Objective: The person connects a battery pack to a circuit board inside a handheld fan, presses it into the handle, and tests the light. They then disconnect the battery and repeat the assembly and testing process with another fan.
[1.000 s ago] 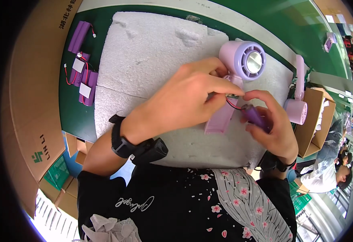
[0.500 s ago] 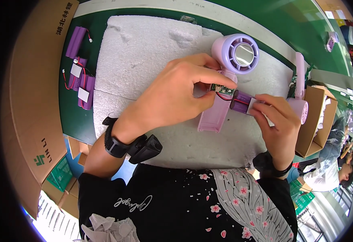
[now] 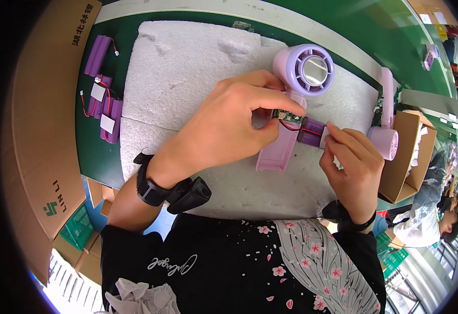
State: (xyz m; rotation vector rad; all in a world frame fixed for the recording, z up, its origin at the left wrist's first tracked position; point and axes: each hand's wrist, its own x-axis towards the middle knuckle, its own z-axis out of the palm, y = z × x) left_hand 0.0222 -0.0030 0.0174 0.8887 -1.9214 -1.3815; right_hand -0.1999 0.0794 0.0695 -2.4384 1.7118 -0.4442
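A lilac handheld fan (image 3: 285, 65) lies on the foam slab, its handle shell (image 3: 276, 153) open toward me. My left hand (image 3: 221, 123) reaches across the handle, pinching a small green circuit board (image 3: 290, 116) between thumb and forefinger; its other fingers are partly hidden behind the fan neck. Red and black wires run from the board toward a purple battery pack (image 3: 310, 132), beside the handle. At the pack's right end, my right hand (image 3: 358, 165) has its fingertips closed on the part with a white patch (image 3: 325, 137).
White foam (image 3: 187, 68) covers the green bench. Several purple battery packs (image 3: 103, 104) with wires lie at left, beside a tall cardboard box (image 3: 46, 131). Right of the foam are another lilac fan (image 3: 383, 142) and an open carton (image 3: 404, 180). A person (image 3: 422, 225) sits farther right.
My right hand has shifted slightly left, its fingers drawn closer together at the battery pack's end. My left hand stays almost still on the circuit board.
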